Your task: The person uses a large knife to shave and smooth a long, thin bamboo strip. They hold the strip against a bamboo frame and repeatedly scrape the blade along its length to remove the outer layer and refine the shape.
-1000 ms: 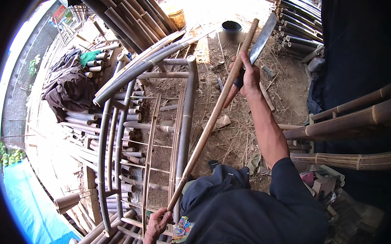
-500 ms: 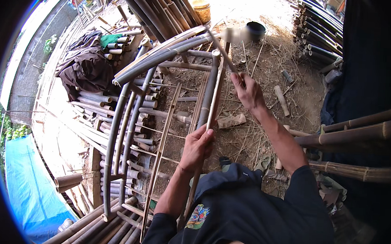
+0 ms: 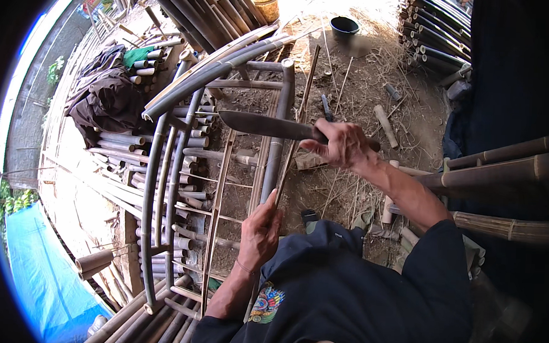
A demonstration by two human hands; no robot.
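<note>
My right hand [image 3: 344, 145] is closed around the handle of a machete [image 3: 267, 126]. Its broad dark blade points left, level across the bamboo strip and the post behind it. Lower down, my left hand [image 3: 261, 233] grips a long thin bamboo strip [image 3: 302, 105], which stands almost upright and leans a little right. Right beside the strip is a round bamboo post [image 3: 282, 110], part of a bamboo furniture frame [image 3: 174, 191] with curved rails. The strip's lower end is hidden behind my hand and arm.
Cut bamboo poles lie stacked [image 3: 125, 142] at left, with more bundles [image 3: 427, 31] far right. A black bucket [image 3: 344, 26] and a yellow tub [image 3: 266, 5] stand at the back. Bamboo offcuts [image 3: 385, 126] and shavings litter the dirt. Thick bamboo lengths [image 3: 501, 181] jut in from the right.
The machete has swung down from raised and pointing up-left to nearly level, in front of the strip and post. The strip has tilted a little rightward in my left hand. The whole view has shifted slightly.
</note>
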